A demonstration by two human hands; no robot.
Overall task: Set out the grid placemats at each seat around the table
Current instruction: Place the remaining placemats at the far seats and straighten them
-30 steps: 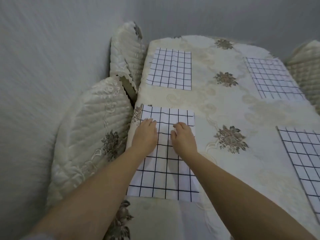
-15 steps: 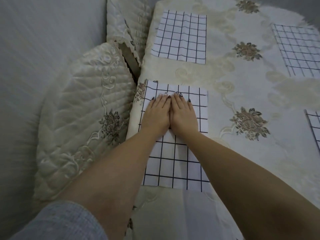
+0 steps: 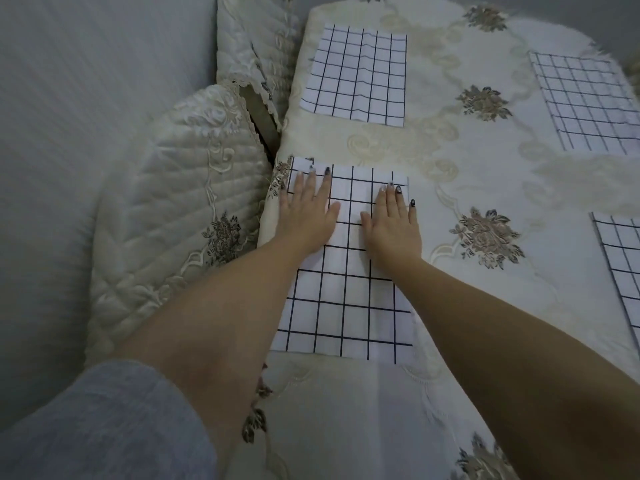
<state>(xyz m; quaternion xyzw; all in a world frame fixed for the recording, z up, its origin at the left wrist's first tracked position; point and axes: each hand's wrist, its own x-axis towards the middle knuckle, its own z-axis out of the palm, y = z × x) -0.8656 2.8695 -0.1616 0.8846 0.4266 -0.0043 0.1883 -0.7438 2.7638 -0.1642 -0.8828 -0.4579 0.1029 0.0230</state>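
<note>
1. The fingers of the left hand lay straight and slightly spread, pressed flat on the near placemat. Those of the right hand lay the same way, the little one reaching the mat's right edge. Neither hand gripped anything.
2. The hands were apart, with a strip of grid cloth bare between the thumbs. The near placemat lay directly under the fingers, at the left edge of the tabletop, and a quilted chair stood just left of the left fingers.
3. A second placemat lay beyond the fingertips. A third placemat lay well beyond and right of the right fingers, and a fourth placemat lay well to their right, cut off by the frame.
4. The mat looked like thin, light, soft fabric with faint fold creases. It would probably slide or ruck on the glossy tablecloth, so flat, even pressure suited it better than a pinch.
5. To shift it, the two far corners just ahead of the fingertips seemed the best hold, since they would keep the cloth taut.
</note>
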